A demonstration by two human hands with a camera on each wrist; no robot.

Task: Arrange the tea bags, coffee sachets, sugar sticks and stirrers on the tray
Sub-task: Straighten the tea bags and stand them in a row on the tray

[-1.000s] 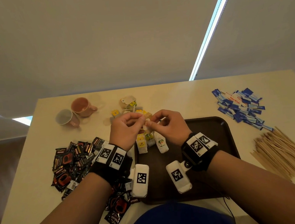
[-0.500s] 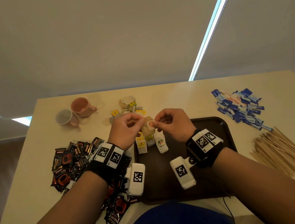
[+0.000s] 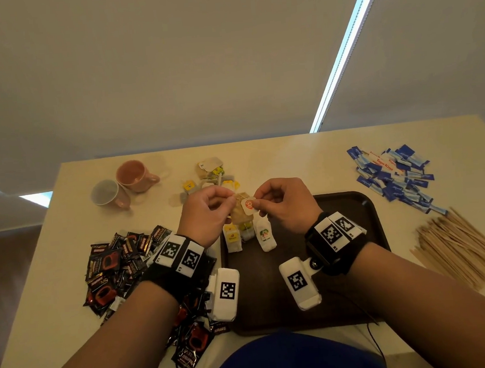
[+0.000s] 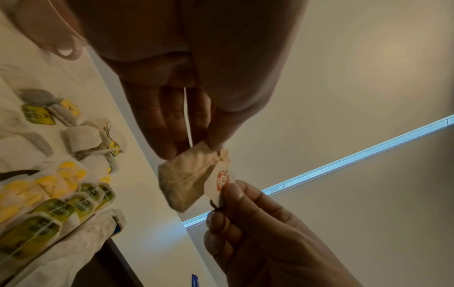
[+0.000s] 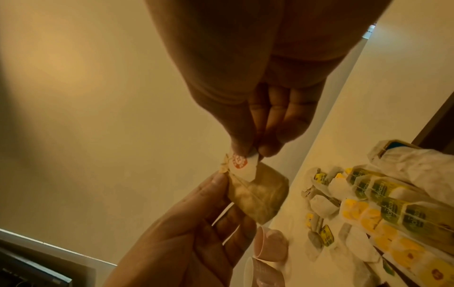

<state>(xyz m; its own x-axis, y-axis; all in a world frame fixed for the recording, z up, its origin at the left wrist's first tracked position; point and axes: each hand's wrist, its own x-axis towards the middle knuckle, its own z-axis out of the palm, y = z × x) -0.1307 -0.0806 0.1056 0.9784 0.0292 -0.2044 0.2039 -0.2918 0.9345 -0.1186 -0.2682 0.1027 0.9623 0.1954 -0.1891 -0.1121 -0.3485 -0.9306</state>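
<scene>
Tea bag (image 3: 240, 213) now pinched in my left hand (image 3: 206, 213), its tag (image 3: 249, 206) newly freed and pinched in my right hand (image 3: 285, 205), ready for the tray (image 3: 353, 204).

Since a second ago the hands have drawn slightly apart: the right hand (image 3: 285, 205) has pulled the red-printed paper tag (image 3: 249, 206) clear of the brown tea bag (image 3: 239, 214), so the tag now shows face-up between them. The left hand (image 3: 207, 212) pinches the bag's top; both hands sit a bit higher over the tray's (image 3: 362, 215) far edge.
</scene>
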